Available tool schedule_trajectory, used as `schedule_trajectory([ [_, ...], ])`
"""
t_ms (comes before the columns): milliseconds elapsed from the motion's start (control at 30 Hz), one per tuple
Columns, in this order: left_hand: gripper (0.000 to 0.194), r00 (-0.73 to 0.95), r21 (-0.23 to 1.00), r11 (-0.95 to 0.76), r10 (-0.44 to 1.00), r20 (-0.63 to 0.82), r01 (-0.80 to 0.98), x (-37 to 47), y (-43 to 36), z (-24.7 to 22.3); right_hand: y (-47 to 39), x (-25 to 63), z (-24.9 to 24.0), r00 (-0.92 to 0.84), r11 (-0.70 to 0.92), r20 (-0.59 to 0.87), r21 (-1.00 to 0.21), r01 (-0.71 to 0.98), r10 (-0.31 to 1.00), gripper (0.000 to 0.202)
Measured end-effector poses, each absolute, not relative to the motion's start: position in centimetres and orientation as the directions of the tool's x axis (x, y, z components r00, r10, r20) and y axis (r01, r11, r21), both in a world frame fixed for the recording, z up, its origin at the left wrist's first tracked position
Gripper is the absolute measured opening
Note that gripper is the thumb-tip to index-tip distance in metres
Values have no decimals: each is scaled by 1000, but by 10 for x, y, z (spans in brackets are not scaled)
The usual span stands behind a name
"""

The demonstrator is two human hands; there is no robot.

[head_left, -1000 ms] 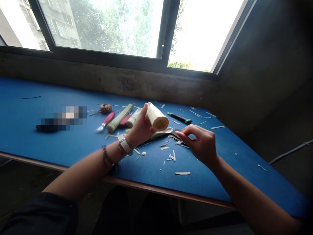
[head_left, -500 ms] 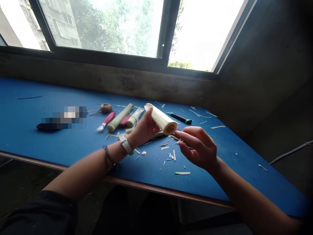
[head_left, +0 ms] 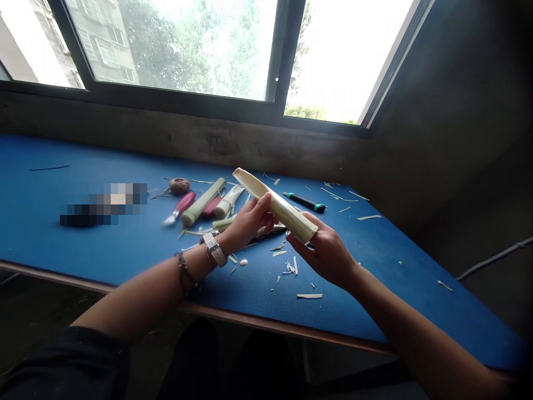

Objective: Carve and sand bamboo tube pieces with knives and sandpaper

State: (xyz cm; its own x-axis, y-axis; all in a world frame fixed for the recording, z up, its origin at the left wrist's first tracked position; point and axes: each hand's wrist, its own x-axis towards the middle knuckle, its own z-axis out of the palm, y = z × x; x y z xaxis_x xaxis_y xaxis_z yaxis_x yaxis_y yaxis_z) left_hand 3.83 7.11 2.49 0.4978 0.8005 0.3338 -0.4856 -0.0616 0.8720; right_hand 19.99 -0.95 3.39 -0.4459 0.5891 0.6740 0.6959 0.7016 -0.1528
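A pale bamboo piece (head_left: pixel 287 213), with a long hollow cut open at its far end, is held slantwise above the blue table. My left hand (head_left: pixel 252 221) grips it near the middle, thumb on its side. My right hand (head_left: pixel 327 247) is closed around its near right end. Pale shavings (head_left: pixel 290 266) lie on the table below the hands. Left of the piece lie a green bamboo tube (head_left: pixel 204 201), a shorter pale bamboo piece (head_left: pixel 228 201) and a red-handled knife (head_left: pixel 180 208).
On the blue table (head_left: pixel 137 255), a twine ball (head_left: pixel 179 185) sits at the back. A black and green utility knife (head_left: pixel 305 201) lies beyond my right hand. Something blurred out (head_left: pixel 104 205) is at the left. Windows and a wall stand behind.
The bamboo piece has turned and tilted, so its open hollow now shows instead of its round end. My right hand has moved in and taken hold of its near end.
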Motion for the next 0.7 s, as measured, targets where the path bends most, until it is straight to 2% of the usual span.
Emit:
schedule_trajectory([
  [67,40,501,868,-56,797,336,-493,38,72,25,-9,200,34,-439,731,710,-157,664,551,18],
  [267,38,460,828,25,841,286,-560,36,75,29,-10,200,37,-406,746,811,-56,664,421,20],
  [467,37,466,812,91,853,236,-577,34,78,31,-14,199,44,-313,715,882,-38,698,353,8],
  [567,37,458,826,62,854,247,-560,34,78,31,-14,200,45,-317,754,871,-87,651,374,7],
  [700,41,469,841,-13,825,315,-541,34,79,31,-11,204,46,-307,808,819,-284,517,485,11],
])
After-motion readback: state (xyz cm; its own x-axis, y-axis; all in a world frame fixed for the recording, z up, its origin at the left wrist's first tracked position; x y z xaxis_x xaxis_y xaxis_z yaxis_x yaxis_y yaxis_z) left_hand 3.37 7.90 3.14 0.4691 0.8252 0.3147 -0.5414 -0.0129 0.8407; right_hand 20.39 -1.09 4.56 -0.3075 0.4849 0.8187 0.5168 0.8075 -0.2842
